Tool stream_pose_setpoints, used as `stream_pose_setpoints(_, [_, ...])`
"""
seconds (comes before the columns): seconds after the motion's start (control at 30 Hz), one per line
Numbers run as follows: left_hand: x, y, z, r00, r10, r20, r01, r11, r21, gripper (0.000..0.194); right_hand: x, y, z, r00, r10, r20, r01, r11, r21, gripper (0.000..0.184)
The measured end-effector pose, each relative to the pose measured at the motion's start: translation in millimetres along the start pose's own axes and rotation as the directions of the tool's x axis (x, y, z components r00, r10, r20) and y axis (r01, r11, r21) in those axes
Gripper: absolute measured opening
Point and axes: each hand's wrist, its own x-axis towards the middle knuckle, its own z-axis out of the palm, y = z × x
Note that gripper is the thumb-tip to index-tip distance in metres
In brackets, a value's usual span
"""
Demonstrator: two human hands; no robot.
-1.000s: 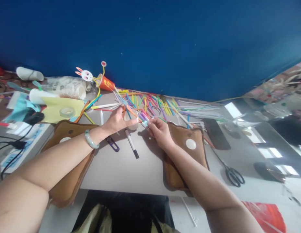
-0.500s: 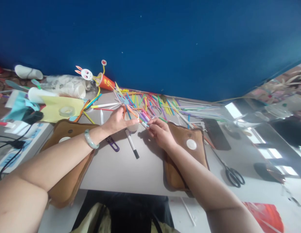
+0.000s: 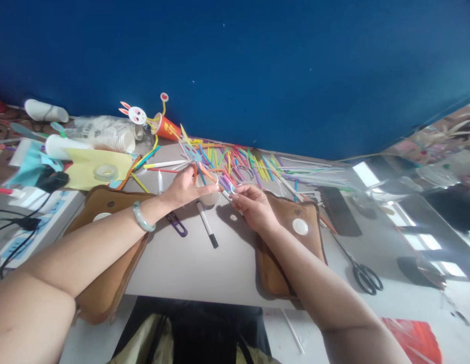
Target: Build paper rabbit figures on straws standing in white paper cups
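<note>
White in colour, a cup (image 3: 209, 199) stands at the middle of the table (image 3: 193, 275), toward the far side. I record the left hand (image 3: 186, 188) holding it, thumb and fingers curved about the rim. I record the right hand (image 3: 253, 203) just right of the cup, thumb and fingertips pinched on a small pale-blue piece (image 3: 232, 188); I cannot tell its exact form. Loose straws (image 3: 259, 167) lie beyond both hands. Nearer, I note a capped marker (image 3: 207, 225) and, to its left, a purple cutter (image 3: 177, 225). Black-handled scissors (image 3: 367, 279) lie well to the right.
</note>
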Motion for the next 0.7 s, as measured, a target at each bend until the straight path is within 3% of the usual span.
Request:
stream_pose_setpoints(0.5, [1.1,-5.6,-1.0,0.998,0.047,0.051,-0.046,0.999,-0.017,0.045,-3.9,-0.4,0.5,0.996,-0.09,-0.022,0.088,0.994,-0.062,0.042])
stream_pose_setpoints(0.7, [0.8,-7.8,-1.4,0.998,0.031,0.06,-0.029,0.999,-0.024,0.049,-7.1,-2.6,1.9,0.984,-0.174,-0.043,0.162,0.965,-0.205,0.033])
